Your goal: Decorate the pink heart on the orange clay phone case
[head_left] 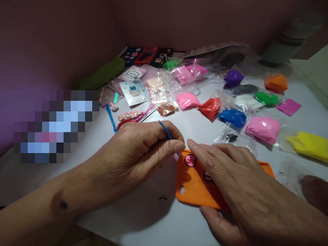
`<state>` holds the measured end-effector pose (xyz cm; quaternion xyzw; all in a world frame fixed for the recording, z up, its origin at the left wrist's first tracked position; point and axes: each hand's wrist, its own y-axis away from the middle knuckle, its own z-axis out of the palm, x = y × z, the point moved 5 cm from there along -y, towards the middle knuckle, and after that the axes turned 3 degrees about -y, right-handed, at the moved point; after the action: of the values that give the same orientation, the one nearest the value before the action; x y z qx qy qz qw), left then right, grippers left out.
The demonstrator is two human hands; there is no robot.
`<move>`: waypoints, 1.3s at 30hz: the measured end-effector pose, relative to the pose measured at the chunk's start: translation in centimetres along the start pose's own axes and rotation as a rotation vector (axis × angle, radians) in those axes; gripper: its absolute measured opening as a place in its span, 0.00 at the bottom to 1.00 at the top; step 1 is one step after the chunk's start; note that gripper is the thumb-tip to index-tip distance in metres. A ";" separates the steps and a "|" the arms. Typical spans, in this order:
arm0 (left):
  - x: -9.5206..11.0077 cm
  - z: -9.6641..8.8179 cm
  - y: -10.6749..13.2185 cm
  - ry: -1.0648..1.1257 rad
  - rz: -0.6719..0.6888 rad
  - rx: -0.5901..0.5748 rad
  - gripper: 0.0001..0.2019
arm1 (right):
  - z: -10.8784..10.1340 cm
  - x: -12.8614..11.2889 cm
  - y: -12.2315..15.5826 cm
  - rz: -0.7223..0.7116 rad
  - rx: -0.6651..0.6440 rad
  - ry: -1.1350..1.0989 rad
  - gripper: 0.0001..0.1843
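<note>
An orange clay-covered phone case (194, 184) lies on the white table (159, 225) in front of me, with a small pink decoration (190, 160) on its upper left corner. My left hand (138, 150) is closed in a pinch on a thin blue clay tool (166, 130), whose tip points down at the pink decoration. My right hand (230, 177) lies over the right part of the case, fingers stretched along its top edge and thumb under the near edge, holding it in place.
Several bags of coloured clay lie beyond: pink (263, 129), blue (232, 117), red (210, 108), yellow (309, 145), orange (276, 83), purple (233, 78), green (267, 98). Another blue tool (111, 118), red-handled scissors (128, 122) and finished cases (147, 54) lie at the back left.
</note>
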<state>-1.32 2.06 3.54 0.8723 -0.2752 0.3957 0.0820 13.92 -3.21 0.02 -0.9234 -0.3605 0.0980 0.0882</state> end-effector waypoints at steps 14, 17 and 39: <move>-0.2 -0.2 0.1 0.062 -0.019 0.008 0.09 | -0.3 0.0 -0.4 -0.026 0.015 -0.007 0.36; -0.2 -0.1 0.1 0.003 -0.019 0.021 0.09 | -0.2 0.0 -0.3 -0.026 0.009 0.002 0.35; -0.4 -0.2 0.0 -0.003 -0.002 0.029 0.10 | -0.2 0.1 -0.4 0.003 -0.028 -0.002 0.37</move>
<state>-1.67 2.34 3.38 0.8743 -0.2689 0.3981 0.0692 13.76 -2.88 0.26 -0.9250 -0.3605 0.0937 0.0747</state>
